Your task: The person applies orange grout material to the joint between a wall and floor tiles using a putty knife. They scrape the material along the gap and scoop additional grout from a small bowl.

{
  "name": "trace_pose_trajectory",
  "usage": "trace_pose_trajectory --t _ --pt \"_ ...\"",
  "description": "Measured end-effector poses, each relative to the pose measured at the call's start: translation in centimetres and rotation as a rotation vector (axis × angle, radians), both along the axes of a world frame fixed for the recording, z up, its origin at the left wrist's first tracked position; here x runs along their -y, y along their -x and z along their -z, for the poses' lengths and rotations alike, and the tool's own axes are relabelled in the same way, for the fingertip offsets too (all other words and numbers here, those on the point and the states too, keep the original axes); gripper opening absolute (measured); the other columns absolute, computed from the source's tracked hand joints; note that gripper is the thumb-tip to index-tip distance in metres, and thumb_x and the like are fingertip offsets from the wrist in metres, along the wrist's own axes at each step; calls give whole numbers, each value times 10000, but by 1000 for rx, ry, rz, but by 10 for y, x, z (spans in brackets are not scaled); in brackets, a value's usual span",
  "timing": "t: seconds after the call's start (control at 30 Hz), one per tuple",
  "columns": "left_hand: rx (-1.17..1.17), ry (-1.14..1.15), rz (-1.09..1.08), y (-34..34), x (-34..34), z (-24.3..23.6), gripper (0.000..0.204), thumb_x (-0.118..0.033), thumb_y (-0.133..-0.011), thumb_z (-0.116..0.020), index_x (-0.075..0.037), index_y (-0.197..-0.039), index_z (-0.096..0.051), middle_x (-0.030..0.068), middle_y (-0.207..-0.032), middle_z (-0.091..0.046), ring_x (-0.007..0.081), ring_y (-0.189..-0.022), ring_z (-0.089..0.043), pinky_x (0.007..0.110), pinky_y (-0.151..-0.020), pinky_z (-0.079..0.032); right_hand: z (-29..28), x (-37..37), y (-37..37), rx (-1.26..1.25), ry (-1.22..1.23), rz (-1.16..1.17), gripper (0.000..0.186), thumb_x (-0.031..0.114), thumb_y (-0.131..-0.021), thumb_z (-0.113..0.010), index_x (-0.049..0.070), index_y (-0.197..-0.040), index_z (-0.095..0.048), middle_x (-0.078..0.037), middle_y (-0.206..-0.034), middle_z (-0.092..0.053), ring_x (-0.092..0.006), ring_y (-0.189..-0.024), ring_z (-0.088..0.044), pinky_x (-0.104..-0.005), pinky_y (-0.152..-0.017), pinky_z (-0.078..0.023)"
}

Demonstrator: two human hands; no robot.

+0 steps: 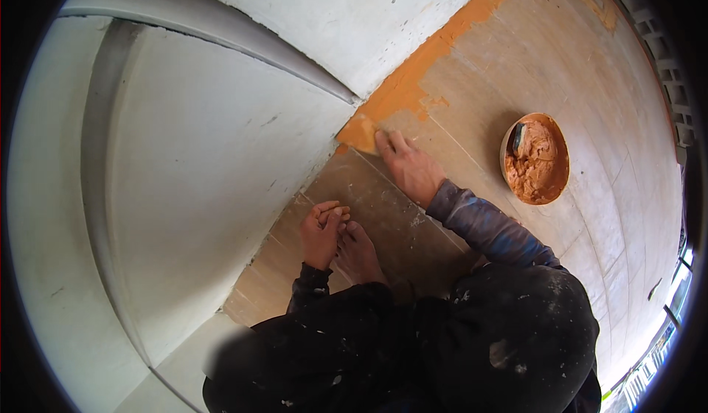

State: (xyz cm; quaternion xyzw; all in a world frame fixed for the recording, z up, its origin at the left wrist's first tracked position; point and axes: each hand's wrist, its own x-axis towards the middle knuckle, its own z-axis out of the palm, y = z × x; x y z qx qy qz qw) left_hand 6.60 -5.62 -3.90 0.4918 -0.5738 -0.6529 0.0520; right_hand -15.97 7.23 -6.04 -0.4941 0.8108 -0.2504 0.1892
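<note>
My right hand (409,166) reaches to the floor beside the wall corner, its fingers pressed on a flat yellowish spreader (363,134) smeared with orange paste and lying low against the floor. An orange band of paste (426,60) runs along the floor edge by the upper wall. My left hand (321,236) is closed on a small tan-orange piece (338,212), too small to identify, just above my bare foot (358,254). To the right, a round bowl (540,164) of orange paste stands on the tiles, with a dark-ended tool (519,137) in it.
White walls (184,162) with a recessed groove and a dark curved strip meet the tiled floor (487,88) on the left and at top. My paint-spattered black-clad knees (516,339) fill the bottom. A pale blocky edging (656,44) runs along the far right.
</note>
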Motion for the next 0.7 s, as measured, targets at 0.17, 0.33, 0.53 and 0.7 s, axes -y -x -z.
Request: trace_pose_trajectory --t 0.17,0.33,0.53,0.7 --pt "28 18 21 2 4 -1 174 -131 -1004 -680 22 -1084 -655 86 -936 -744 100 -799 -677 222 -701 -539 -3 -6 -13 5 -1 -85 597 66 -920 -530 -58 -1488 -389 -217 -1245 -532 -379 -1146 -611 -434 -897 -579" --pt "136 230 127 -5 5 0 177 -172 -964 -745 -6 -974 -686 36 -850 -715 63 -734 -627 210 -654 -493 -12 3 -6 37 -94 61 596 61 -917 -526 -58 -1487 -396 -214 -1229 -531 -371 -1149 -605 -426 -880 -587" --pt "137 278 141 -9 4 3 161 -90 -917 -741 -1 -1051 -728 57 -935 -746 99 -817 -675 252 -747 -541 -1 10 -38 -73 -43 -17 602 62 -915 -523 -55 -1492 -397 -204 -1229 -532 -350 -1123 -613 -403 -840 -600" --pt "68 369 137 1 -1 -5 253 -31 -899 -709 5 -1149 -711 106 -1063 -751 167 -948 -713 299 -887 -554 -20 0 -18 -51 -91 17 579 93 -928 -530 -61 -1473 -409 -190 -1210 -532 -340 -1116 -617 -408 -829 -607"
